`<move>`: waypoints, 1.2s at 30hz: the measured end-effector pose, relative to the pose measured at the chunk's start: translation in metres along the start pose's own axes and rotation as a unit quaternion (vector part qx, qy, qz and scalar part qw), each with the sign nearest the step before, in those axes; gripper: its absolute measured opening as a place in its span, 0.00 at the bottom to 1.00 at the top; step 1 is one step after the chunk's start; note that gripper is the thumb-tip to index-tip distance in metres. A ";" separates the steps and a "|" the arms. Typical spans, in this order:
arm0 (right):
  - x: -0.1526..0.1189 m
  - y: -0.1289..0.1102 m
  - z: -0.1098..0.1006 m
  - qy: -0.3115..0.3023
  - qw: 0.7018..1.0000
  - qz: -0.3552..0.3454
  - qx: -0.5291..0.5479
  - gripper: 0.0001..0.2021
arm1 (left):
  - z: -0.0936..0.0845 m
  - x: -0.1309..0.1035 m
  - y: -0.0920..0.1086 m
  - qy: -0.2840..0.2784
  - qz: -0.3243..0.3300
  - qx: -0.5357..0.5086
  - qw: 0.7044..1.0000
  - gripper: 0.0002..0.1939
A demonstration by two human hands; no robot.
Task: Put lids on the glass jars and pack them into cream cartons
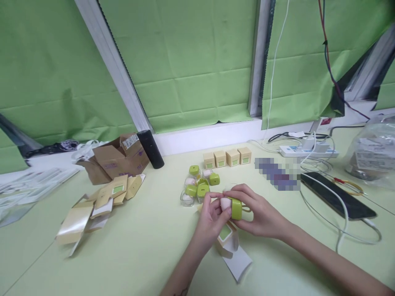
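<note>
Forearms (185, 263) crossing the lower edge, both hands gripping a green-and-white item (236, 209)

Two bare forearms are extending over a pale green table (138, 255), and their hands are meeting right of centre. The left hand (212, 216) is pinching the item's white end between thumb and fingers, its grip closed on that part. The right hand (259, 209) is grasping the green end, its fingers bending around it; a green loop (247, 209) is projecting toward the palm. The item is lying sideways in this double hold, above the table.

Beneath the hands, an opened carton (226, 233) is extending a white flap (237, 263) toward the camera. Just beyond, similar items (203, 190) are resting in a loose cluster, some showing clear covers. Farther back, four small boxes (233, 158) are standing in a row.

On the left, flattened cartons (74, 224) are overlapping before a brown cardboard box (128, 164); a black cylinder (150, 149) is standing beside it. On the right, a phone (354, 205) is lying face up.
</note>
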State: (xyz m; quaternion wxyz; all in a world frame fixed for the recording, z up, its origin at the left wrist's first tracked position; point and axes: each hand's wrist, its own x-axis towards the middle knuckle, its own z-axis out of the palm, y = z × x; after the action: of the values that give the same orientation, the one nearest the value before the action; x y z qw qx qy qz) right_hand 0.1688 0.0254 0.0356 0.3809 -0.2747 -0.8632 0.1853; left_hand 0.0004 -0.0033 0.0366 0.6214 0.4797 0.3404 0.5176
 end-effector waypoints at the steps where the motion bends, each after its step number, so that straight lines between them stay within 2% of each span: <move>1: 0.000 0.000 0.000 -0.008 1.000 0.003 0.009 0.29 | 0.000 0.000 0.001 -0.011 -0.006 0.004 1.000 0.19; 7: 0.003 -0.005 -0.002 -0.010 0.998 0.001 0.061 0.26 | 0.000 -0.001 0.008 -0.030 -0.050 -0.033 0.998 0.26; 12: 0.005 -0.010 0.000 -0.014 0.996 0.005 0.084 0.26 | 0.006 0.001 0.007 0.003 -0.055 0.008 0.998 0.16; 18: 0.004 -0.009 0.002 -0.001 0.993 0.023 0.115 0.21 | 0.011 0.001 0.006 0.031 -0.065 0.001 0.997 0.19; 24: 0.003 -0.009 -0.002 -0.066 0.980 0.084 0.168 0.23 | 0.008 -0.001 0.006 0.008 -0.101 0.040 0.994 0.17; 27: 0.002 -0.008 -0.002 -0.085 0.968 0.105 0.211 0.23 | 0.006 -0.005 -0.002 -0.019 -0.085 0.070 0.994 0.15; 31: 0.002 -0.008 0.003 -0.060 0.966 0.104 0.227 0.23 | 0.007 -0.011 -0.008 -0.010 -0.057 0.080 0.995 0.19; 36: 0.003 -0.010 0.009 0.004 0.980 0.064 0.191 0.23 | 0.020 -0.009 0.005 -0.011 -0.147 0.005 0.989 0.20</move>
State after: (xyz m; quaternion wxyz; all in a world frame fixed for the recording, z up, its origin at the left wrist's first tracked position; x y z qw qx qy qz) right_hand 0.1565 0.0183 0.0367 0.4169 -0.2521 -0.7914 0.3692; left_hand 0.0149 -0.0168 0.0464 0.6920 0.4334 0.4030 0.4134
